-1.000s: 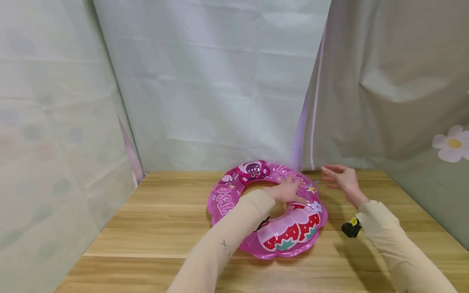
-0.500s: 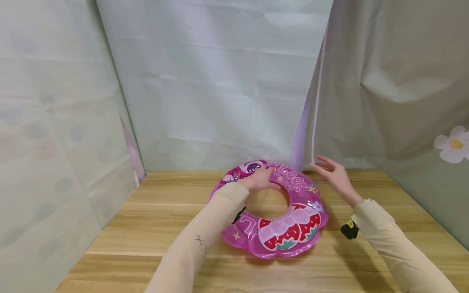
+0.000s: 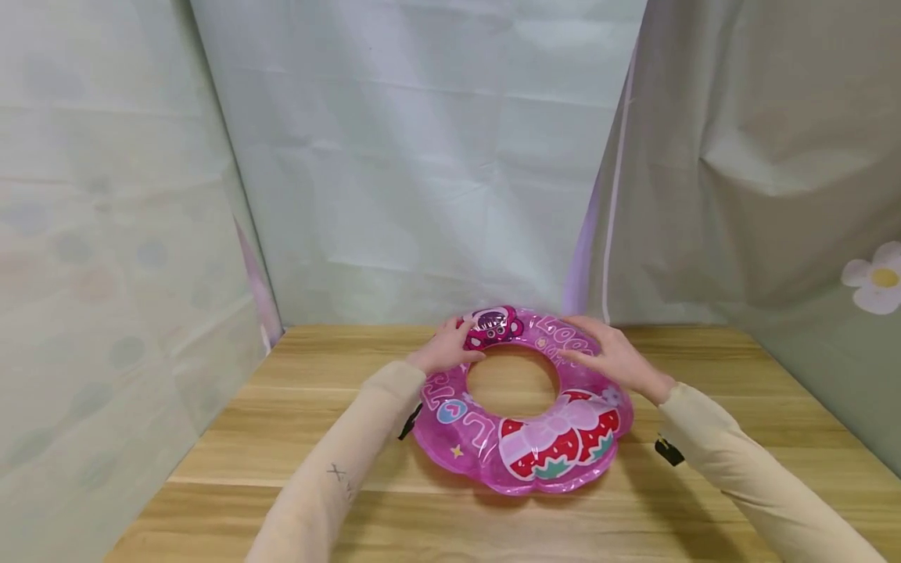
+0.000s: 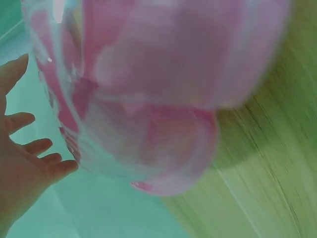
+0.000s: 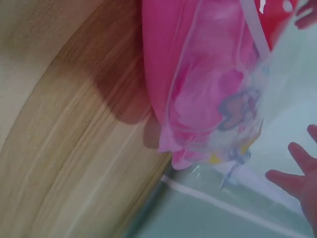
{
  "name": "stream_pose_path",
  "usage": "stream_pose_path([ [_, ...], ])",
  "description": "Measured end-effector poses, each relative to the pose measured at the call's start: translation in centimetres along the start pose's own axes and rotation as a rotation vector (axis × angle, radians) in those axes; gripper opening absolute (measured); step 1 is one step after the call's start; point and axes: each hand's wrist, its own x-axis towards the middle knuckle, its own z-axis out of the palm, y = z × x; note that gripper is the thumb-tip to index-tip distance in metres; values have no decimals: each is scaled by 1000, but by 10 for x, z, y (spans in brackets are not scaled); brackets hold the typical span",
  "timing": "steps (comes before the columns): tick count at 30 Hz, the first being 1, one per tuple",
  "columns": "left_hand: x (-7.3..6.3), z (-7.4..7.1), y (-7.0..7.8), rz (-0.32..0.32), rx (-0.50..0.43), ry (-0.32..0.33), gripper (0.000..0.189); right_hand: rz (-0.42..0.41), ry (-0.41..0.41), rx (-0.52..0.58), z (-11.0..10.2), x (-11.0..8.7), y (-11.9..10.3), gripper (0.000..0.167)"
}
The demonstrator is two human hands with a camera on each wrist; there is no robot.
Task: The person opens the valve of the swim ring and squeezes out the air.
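while the pink ring [image 3: 457, 450] is borne flat on the wooden table [image 3: 232, 438], its far-left side is flanked by the left hand [image 3: 447, 350], its far-right by the right hand [image 3: 614, 360]. both are held loosely splayed, nothing gripped; contact cannot be told. no long axis is seen, neither side clearly nearer.

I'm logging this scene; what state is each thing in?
Swim ring: inflated, lying on the wooden table.
Left grip: fingers spread, at the ring's left side, contact unclear.
Right grip: fingers spread, at the ring's right side, contact unclear.
Backdrop curtain: hanging, creased.
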Motion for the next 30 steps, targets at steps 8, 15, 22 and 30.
stream_pose_path([
  [8, -5, 3, -16, 20, 2, 38, 58, -268, -110, -269, 15, 8, -16, 66],
  [15, -8, 8, -23, -7, 17, 35, 59, -488, -199, -311, 36, 13, -34, 65],
  [22, -11, 12, -24, 1, 27, 16, 60, -621, -280, -319, 53, 14, -45, 66],
  [30, -15, 20, -28, 4, 83, 51, 59, -747, -355, -367, 68, 18, -59, 63],
])
